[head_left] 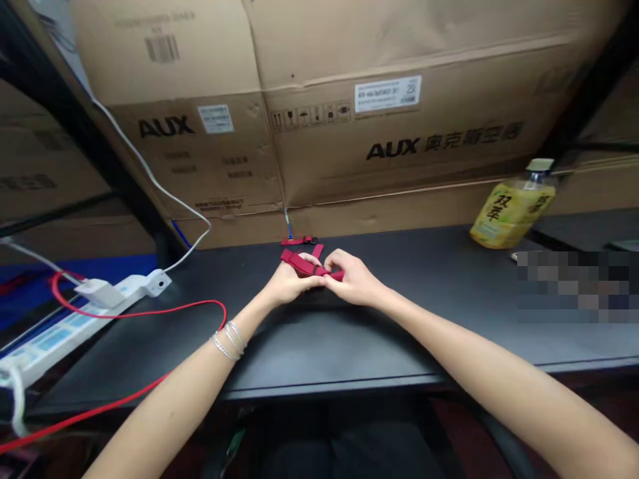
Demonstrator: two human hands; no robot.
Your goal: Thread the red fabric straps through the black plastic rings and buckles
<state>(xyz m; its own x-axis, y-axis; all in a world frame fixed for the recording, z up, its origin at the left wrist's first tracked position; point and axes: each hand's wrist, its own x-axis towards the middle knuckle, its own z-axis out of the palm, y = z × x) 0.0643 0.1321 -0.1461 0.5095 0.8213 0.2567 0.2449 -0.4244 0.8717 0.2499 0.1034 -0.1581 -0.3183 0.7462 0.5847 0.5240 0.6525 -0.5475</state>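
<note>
A dark red strap [301,261] with a black buckle lies folded on the black table [349,332], held between both hands near the table's middle. My left hand [289,283] is closed on the strap's left part, with silver bracelets on that wrist. My right hand [352,278] pinches the strap's right end, fingertips meeting those of the left hand. A further piece of red strap [298,240] with a small black clip lies just behind, by the cardboard.
Large AUX cardboard boxes [319,120] stand along the table's back edge. A yellow drink bottle [514,209] leans at the back right. A white power strip [74,313] with a plugged charger, a white cable and a red cable [150,313] lie at the left.
</note>
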